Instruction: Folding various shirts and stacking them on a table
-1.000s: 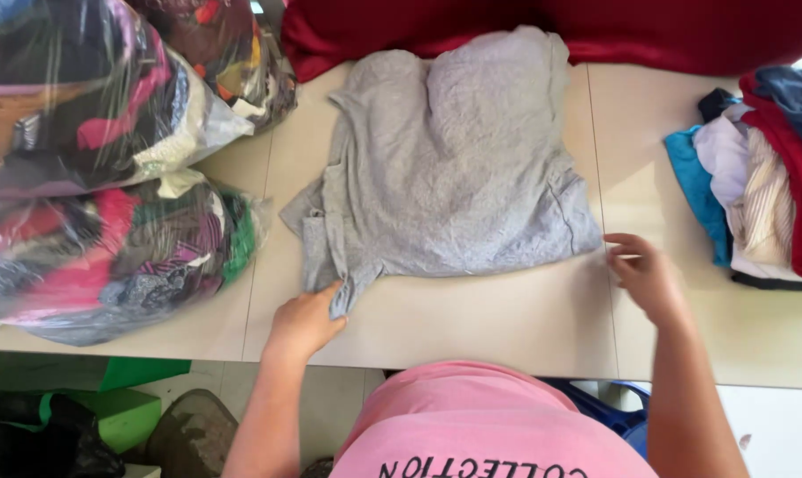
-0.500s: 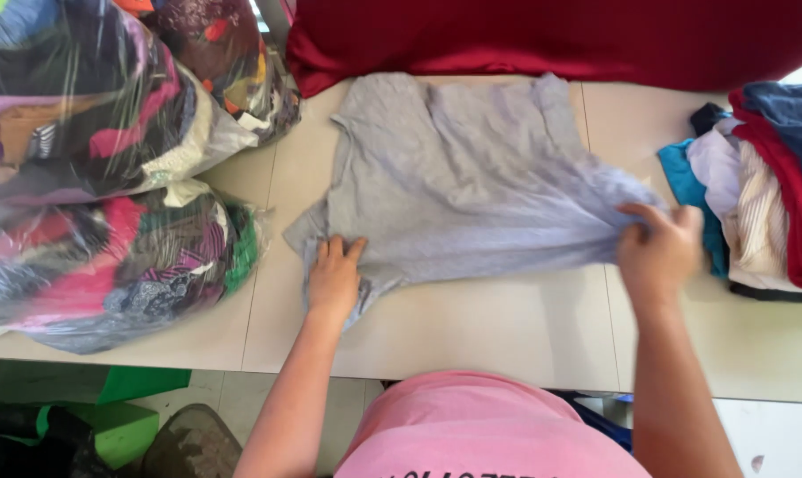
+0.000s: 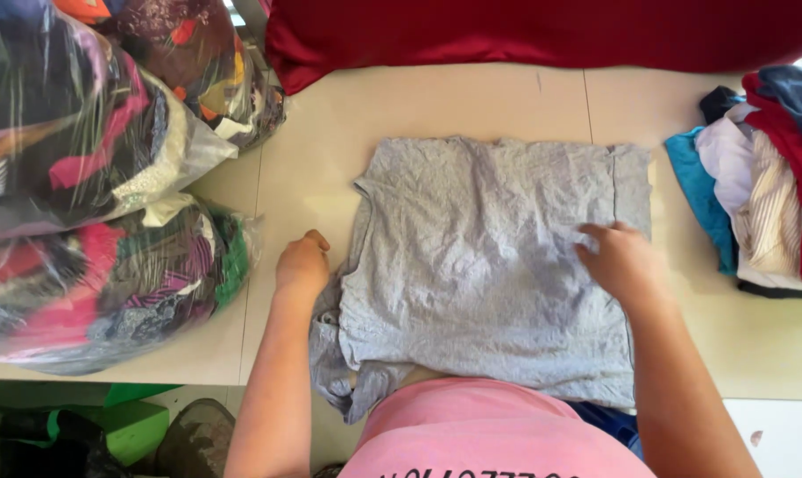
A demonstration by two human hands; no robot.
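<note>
Here your right hand lay flat, fingers spread loosely, pressing on the grey T-shirt, which was spread on the table right before you. Your left hand was curled at the shirt's side edge; whether it pinched cloth I could not tell. To fold well, it seemed best to smooth outward from under the right palm and square the bunched sleeve just below your left hand.

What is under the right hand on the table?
The right hand lies flat on the grey shirt, which is spread on the table. The shirt hides whatever is beneath it.
</note>
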